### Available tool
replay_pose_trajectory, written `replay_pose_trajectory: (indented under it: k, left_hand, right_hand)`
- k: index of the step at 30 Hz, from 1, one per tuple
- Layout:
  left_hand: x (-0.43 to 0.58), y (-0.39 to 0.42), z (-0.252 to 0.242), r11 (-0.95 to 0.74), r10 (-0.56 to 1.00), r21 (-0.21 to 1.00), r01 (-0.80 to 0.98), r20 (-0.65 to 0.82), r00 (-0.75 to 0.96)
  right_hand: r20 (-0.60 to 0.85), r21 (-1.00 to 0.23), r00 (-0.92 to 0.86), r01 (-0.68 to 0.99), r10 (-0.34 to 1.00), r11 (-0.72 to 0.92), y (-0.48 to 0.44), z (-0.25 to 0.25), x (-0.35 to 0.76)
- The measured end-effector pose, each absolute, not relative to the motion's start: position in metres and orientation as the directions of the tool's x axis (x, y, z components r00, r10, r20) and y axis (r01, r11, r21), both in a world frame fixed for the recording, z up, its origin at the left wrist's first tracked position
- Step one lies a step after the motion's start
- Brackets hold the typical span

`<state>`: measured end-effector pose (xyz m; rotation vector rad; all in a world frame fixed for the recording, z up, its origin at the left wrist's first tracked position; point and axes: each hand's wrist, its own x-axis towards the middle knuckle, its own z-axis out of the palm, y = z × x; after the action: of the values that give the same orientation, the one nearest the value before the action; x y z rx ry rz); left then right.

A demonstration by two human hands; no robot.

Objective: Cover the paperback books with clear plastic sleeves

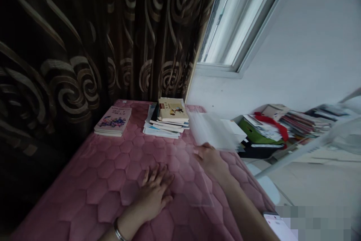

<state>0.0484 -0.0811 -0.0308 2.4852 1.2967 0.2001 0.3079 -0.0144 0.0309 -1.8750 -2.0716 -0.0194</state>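
My left hand [153, 192], with a bracelet at the wrist, lies flat with fingers spread over a pink quilted surface. Under and beside it spreads a clear plastic sheet [201, 192], so see-through that only its lower right corner and faint edges show. My right hand [212, 161] is closed, its fingers pinching near the upper right edge of this sheet; motion blurs the detail. Just beyond my right hand lies a blurred pile of clear plastic sheets [214, 132].
A stack of books [173, 111] and a smaller pair of books [113, 120] stand at the far side of the pink quilted surface [107, 184]. A phone [278, 226] lies at the right edge. Behind are a patterned curtain [126, 26] and a crowded shelf [313, 154].
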Motion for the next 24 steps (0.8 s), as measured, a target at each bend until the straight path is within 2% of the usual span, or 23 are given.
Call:
replay_pose_trajectory:
  k: [2,5,9,13,16,21,24]
  left_hand:
    - [0.049,-0.081,-0.031,-0.539,0.813,0.359,0.762,-0.015,0.582]
    - [0.048,-0.081,-0.027,-0.533,0.811,0.38,0.756,-0.027,0.585]
    - [0.047,-0.082,-0.019,-0.496,0.803,0.419,0.761,-0.111,0.585]
    - [0.046,-0.083,-0.015,-0.488,0.8,0.45,0.748,-0.113,0.59]
    - [0.045,-0.083,-0.015,-0.488,0.797,0.467,0.738,-0.105,0.594]
    - [0.043,-0.083,-0.014,-0.487,0.793,0.481,0.729,-0.105,0.6]
    - [0.041,-0.082,-0.012,-0.468,0.808,0.468,0.749,-0.116,0.577]
  right_hand:
    - [0.317,-0.155,-0.142,0.968,0.938,0.199,0.011,0.054,0.295]
    - [0.371,-0.093,-0.164,0.973,0.914,0.212,0.053,0.072,0.272]
    - [0.352,-0.015,-0.187,0.978,0.917,0.206,0.099,0.07,0.244]
    - [0.366,0.107,-0.269,0.963,0.891,0.247,0.125,0.062,0.229]
    - [0.371,0.17,-0.35,0.936,0.86,0.308,0.13,0.061,0.23]
    - [0.388,0.21,-0.43,0.902,0.815,0.376,0.11,0.067,0.238]
    - [0.439,0.266,-0.515,0.857,0.736,0.441,0.08,0.064,0.243]
